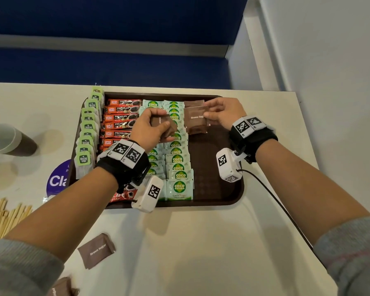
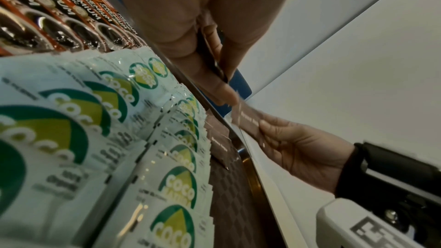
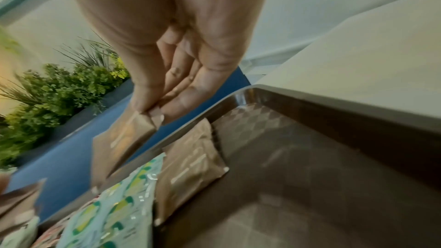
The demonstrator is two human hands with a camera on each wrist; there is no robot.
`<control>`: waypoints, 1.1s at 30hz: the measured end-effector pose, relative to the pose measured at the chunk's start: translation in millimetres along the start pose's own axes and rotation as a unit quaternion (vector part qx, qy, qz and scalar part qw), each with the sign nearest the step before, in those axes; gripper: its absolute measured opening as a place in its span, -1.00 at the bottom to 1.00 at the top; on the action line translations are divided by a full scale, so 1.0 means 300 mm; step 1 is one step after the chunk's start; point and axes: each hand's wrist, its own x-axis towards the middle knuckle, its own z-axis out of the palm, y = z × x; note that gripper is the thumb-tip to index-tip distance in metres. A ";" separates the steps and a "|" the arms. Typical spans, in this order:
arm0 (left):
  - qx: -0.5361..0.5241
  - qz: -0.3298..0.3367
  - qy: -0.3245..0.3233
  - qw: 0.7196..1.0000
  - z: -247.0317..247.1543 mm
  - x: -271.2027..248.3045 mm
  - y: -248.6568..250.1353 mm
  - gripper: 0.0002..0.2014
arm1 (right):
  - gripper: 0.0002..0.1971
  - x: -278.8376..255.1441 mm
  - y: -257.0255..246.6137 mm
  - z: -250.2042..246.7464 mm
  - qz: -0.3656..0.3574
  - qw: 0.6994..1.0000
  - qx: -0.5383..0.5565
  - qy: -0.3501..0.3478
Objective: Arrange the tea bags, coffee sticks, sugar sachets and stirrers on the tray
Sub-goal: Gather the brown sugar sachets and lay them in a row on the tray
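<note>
A brown tray [image 1: 212, 167] holds a left column of green tea bags [image 1: 87, 135], then red coffee sticks [image 1: 120, 116] and two columns of Coco sugar sachets [image 1: 177, 159]. My left hand [image 1: 158, 119] hovers over these columns and grips a small stack of brown sugar sachets [image 1: 163, 130], seen edge-on in the left wrist view [image 2: 211, 59]. My right hand [image 1: 208, 111] pinches the right edge of one brown sugar sachet [image 1: 195, 118] above the tray's far right part. Thumb and forefinger [image 3: 167, 108] nip its corner [image 3: 124, 139]. Another brown sachet [image 3: 190, 167] lies on the tray below.
A paper cup [image 1: 6, 138] stands left of the tray. Wooden stirrers [image 1: 2, 218] lie in a heap at the near left. Two loose brown sugar sachets [image 1: 96, 251] lie on the table near me. A black cable [image 1: 276, 201] trails from the right wrist.
</note>
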 end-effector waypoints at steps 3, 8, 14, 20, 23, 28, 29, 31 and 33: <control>-0.003 -0.009 0.005 1.000 -0.004 0.005 -0.004 -0.74 | -0.75 0.015 0.041 -0.009 0.032 0.999 -0.007 0.036; 0.008 -0.005 0.004 1.000 -0.002 0.004 -0.015 -0.73 | -0.77 0.016 0.108 0.015 0.048 0.997 -0.063 0.024; 0.013 -0.005 0.005 1.000 -0.003 0.006 -0.019 -0.73 | -0.81 0.022 0.141 0.027 0.043 0.993 -0.095 0.047; 0.008 -0.006 0.001 1.000 -0.003 0.007 -0.016 -0.74 | -0.82 0.028 0.154 0.043 0.058 0.994 -0.074 0.051; 0.007 -0.011 -0.001 1.000 -0.006 0.008 -0.019 -0.75 | -0.80 0.032 0.156 0.049 0.057 0.994 -0.077 0.050; 0.005 -0.017 0.002 1.000 -0.008 0.009 -0.020 -0.75 | -0.77 0.037 0.158 0.051 0.056 0.994 -0.079 0.053; 0.005 -0.018 0.003 1.000 -0.007 0.008 -0.020 -0.76 | -0.77 0.036 0.159 0.050 0.055 0.994 -0.080 0.055; 0.008 -0.019 0.005 1.000 -0.006 0.006 -0.018 -0.80 | -0.76 0.034 0.159 0.046 0.055 0.993 -0.082 0.058; 0.013 -0.020 0.007 1.000 -0.004 0.005 -0.015 -0.78 | -0.76 0.031 0.154 0.041 0.053 0.992 -0.091 0.067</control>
